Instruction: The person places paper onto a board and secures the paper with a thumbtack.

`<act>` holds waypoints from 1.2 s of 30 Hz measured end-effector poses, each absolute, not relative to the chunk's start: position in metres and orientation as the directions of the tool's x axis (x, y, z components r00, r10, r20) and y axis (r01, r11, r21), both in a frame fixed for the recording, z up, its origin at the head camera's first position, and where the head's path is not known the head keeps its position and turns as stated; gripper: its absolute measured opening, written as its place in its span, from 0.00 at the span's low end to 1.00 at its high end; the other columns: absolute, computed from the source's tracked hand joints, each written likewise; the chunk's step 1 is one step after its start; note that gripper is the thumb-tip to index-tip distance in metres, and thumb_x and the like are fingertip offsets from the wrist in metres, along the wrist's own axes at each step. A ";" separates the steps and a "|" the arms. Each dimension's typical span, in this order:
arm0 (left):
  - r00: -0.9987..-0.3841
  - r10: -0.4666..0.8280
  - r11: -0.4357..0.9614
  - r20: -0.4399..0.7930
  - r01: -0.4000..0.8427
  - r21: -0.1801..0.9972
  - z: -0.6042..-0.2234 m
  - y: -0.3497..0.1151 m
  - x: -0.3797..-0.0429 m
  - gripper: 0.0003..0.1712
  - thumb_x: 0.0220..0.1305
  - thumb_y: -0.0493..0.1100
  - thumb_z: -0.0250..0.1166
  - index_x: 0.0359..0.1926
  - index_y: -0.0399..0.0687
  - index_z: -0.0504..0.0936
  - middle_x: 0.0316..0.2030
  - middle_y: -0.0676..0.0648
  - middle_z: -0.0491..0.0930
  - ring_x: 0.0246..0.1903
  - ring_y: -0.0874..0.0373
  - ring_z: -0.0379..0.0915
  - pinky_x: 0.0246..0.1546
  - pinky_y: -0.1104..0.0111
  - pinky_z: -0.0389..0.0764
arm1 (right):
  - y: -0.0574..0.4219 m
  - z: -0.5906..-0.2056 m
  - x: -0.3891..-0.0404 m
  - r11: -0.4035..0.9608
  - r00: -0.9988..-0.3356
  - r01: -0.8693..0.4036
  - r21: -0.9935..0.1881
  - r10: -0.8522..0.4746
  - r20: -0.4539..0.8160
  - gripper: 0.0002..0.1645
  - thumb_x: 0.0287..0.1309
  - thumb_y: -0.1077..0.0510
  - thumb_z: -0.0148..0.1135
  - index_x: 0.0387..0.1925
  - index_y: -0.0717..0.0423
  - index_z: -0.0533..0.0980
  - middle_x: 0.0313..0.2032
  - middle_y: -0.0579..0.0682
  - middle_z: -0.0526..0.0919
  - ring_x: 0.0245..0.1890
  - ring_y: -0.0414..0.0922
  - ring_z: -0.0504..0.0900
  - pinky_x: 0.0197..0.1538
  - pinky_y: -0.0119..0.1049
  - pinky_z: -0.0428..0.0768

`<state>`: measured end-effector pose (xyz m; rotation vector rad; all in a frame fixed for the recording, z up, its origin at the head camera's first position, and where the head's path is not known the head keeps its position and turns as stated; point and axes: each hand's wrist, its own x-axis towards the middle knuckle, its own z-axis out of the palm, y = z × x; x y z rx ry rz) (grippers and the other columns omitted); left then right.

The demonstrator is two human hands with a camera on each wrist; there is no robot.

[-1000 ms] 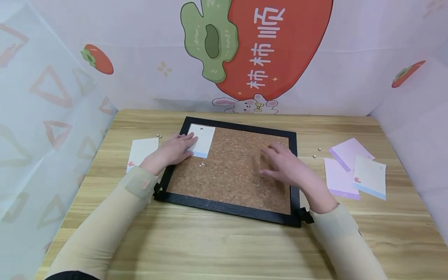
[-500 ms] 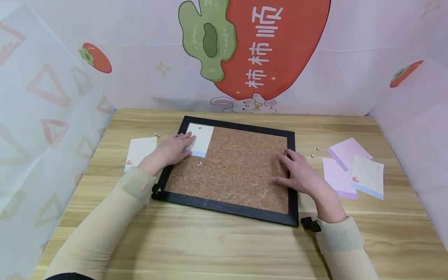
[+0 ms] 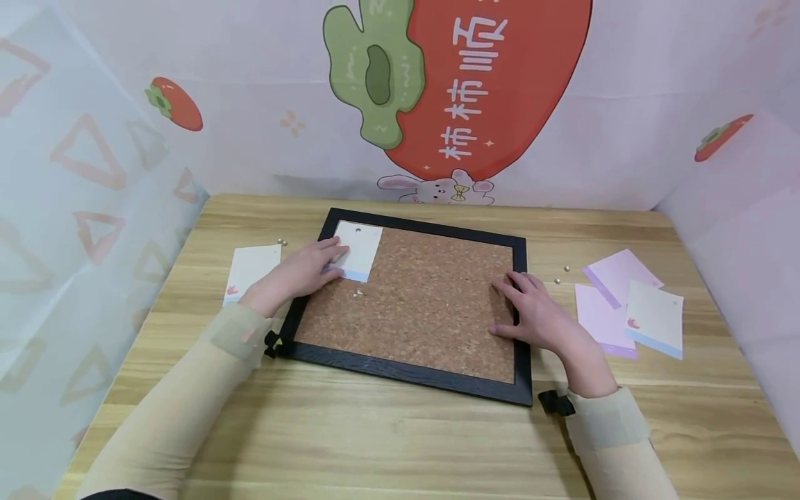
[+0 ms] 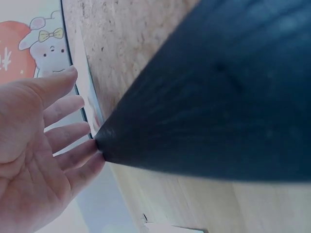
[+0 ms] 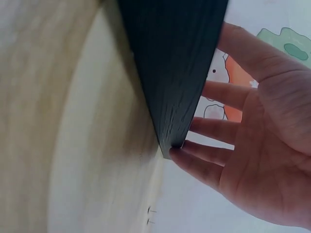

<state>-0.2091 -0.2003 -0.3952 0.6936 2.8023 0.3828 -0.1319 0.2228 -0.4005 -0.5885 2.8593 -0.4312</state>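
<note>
A cork board (image 3: 431,305) with a black frame (image 3: 400,370) lies slightly turned on the wooden table. At its upper left corner is a white card (image 3: 365,244) with a blue lower edge and a pushpin (image 3: 358,230) near its top. My left hand (image 3: 304,269) rests across the left side of the frame, fingertips over the card. On the right side, my right hand (image 3: 542,316) touches the frame, its fingers reaching over onto the cork. In both wrist views, the fingers of my left hand (image 4: 43,131) and right hand (image 5: 257,131) look extended and loose.
Another white card (image 3: 253,269) and small pins (image 3: 282,242) lie left of the board. Right of it are two more pins (image 3: 557,280), two pink cards (image 3: 596,316) and a white card (image 3: 656,316). A small white scrap (image 3: 357,294) lies on the cork.
My right hand has moved right and slightly down, from over the cork to the right side of the frame. My left hand has stayed at the card and left side.
</note>
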 end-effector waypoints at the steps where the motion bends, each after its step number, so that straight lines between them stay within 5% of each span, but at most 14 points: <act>1: -0.864 0.480 0.850 -0.149 0.416 0.322 -0.395 -0.202 -0.209 0.31 0.73 0.45 0.59 0.72 0.39 0.66 0.74 0.31 0.58 0.73 0.33 0.56 0.71 0.42 0.62 | 0.223 -0.400 -0.132 0.879 -0.901 -0.359 -0.314 -0.414 -0.128 0.49 0.54 0.44 0.74 0.71 0.61 0.66 0.71 0.72 0.60 0.71 0.73 0.58 0.67 0.68 0.66; 12: -0.925 0.361 0.868 -0.119 0.286 0.407 -0.395 -0.244 -0.205 0.28 0.75 0.44 0.57 0.71 0.39 0.68 0.71 0.33 0.65 0.69 0.34 0.63 0.69 0.41 0.64 | 0.225 -0.398 -0.132 0.878 -0.891 -0.367 -0.307 -0.426 -0.154 0.49 0.53 0.44 0.75 0.70 0.61 0.67 0.71 0.72 0.61 0.71 0.73 0.57 0.68 0.68 0.65; 20: -0.979 0.205 0.892 0.002 0.188 0.412 -0.393 -0.274 -0.195 0.25 0.71 0.46 0.61 0.64 0.40 0.76 0.61 0.32 0.77 0.56 0.34 0.77 0.51 0.41 0.76 | 0.226 -0.398 -0.132 0.874 -0.887 -0.362 -0.325 -0.430 -0.166 0.49 0.53 0.43 0.75 0.71 0.60 0.67 0.72 0.71 0.59 0.72 0.72 0.56 0.68 0.68 0.64; 26: -0.994 0.098 0.909 -0.055 0.067 0.411 -0.388 -0.294 -0.190 0.31 0.68 0.46 0.64 0.67 0.37 0.71 0.64 0.30 0.72 0.57 0.32 0.73 0.51 0.40 0.74 | 0.229 -0.398 -0.132 0.867 -0.883 -0.358 -0.346 -0.435 -0.177 0.49 0.53 0.45 0.75 0.71 0.60 0.66 0.73 0.71 0.58 0.73 0.72 0.54 0.68 0.68 0.63; 36: -0.976 -0.059 0.946 -0.210 -0.122 0.301 -0.390 -0.321 -0.181 0.51 0.61 0.54 0.68 0.67 0.16 0.57 0.60 0.15 0.61 0.58 0.22 0.60 0.58 0.35 0.67 | 0.228 -0.398 -0.133 0.872 -0.887 -0.353 -0.340 -0.428 -0.177 0.49 0.51 0.45 0.76 0.70 0.60 0.67 0.73 0.71 0.59 0.73 0.72 0.55 0.69 0.68 0.63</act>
